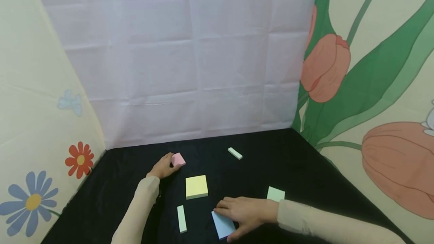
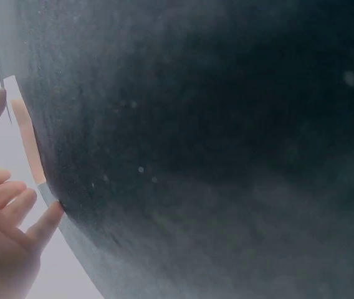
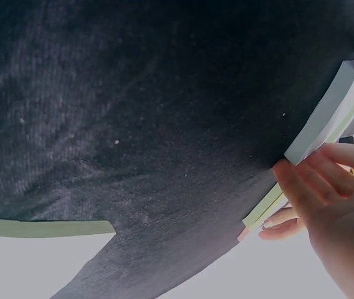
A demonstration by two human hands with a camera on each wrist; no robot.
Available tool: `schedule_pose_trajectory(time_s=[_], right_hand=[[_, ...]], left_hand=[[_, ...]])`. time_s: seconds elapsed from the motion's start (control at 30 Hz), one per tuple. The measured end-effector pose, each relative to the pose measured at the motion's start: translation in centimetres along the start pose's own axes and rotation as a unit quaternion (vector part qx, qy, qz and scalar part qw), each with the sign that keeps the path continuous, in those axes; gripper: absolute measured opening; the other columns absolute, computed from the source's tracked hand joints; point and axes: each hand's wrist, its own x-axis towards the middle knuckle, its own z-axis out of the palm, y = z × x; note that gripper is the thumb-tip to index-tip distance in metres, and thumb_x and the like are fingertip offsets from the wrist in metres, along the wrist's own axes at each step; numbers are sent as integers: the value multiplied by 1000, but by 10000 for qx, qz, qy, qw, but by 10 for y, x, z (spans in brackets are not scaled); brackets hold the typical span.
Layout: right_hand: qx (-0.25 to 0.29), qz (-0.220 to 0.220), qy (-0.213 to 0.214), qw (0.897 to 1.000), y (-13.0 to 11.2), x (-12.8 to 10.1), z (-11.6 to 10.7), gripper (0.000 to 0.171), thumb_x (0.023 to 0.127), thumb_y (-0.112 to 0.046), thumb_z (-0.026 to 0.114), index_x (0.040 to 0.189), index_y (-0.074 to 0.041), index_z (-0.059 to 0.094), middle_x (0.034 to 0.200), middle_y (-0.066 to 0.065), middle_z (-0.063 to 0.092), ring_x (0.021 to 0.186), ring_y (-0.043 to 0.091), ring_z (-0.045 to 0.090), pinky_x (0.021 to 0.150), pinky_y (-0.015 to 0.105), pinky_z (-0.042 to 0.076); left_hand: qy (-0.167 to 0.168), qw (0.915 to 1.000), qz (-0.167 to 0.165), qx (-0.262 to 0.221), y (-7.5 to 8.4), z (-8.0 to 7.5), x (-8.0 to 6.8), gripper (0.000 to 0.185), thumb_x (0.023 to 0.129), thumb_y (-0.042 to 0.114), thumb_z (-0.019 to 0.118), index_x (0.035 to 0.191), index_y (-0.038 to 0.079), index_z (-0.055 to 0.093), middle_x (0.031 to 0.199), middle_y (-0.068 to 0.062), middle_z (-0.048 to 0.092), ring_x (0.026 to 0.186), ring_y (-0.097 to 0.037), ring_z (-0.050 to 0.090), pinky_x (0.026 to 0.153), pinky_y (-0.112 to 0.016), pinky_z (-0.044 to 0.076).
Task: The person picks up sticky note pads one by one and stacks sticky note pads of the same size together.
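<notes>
The left hand (image 1: 164, 166) pinches a small pink sticky-note pad (image 1: 178, 159) between thumb and fingers, tilting it up off the black cloth (image 1: 112, 183) toward the back of the table. The right hand (image 1: 245, 212) lies with curled fingers over the upper edge of a blue sticky-note pad (image 1: 222, 226), gripping it at the front of the cloth. Between the hands sits a yellow pad (image 1: 196, 186). A pale green strip (image 1: 181, 218) lies just left of the blue pad, a green pad (image 1: 275, 194) behind the right wrist, and another strip (image 1: 235, 153) farther back.
</notes>
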Motion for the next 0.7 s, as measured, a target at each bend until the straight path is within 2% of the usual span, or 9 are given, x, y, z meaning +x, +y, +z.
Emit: schedule_pose_trajectory(time_s=[0.17,0.47,0.7], right_hand=[[11,-9,33,10000,0,0,0,73,94,-60,55,145,-9,46,137,-1,48,114,4,47,84,15,43],[18,-33,62,10000,-1,0,0,69,95,-57,55,144,-9,47,135,-1,49,113,3,48,83,14,42],[-60,-75,122,9999,-1,0,1,68,96,-56,56,143,-8,48,134,0,50,113,3,48,83,12,41]], left_hand=[[60,9999,44,79,-3,1,2,63,95,29,66,137,-12,43,138,-28,48,122,-40,49,105,-55,35],[-70,9998,-115,162,-5,1,1,58,95,26,67,135,-10,46,136,-27,51,118,-39,51,104,-55,36],[-35,9998,-98,186,-7,5,4,56,95,27,67,132,-10,48,129,-25,55,109,-36,54,101,-53,40]])
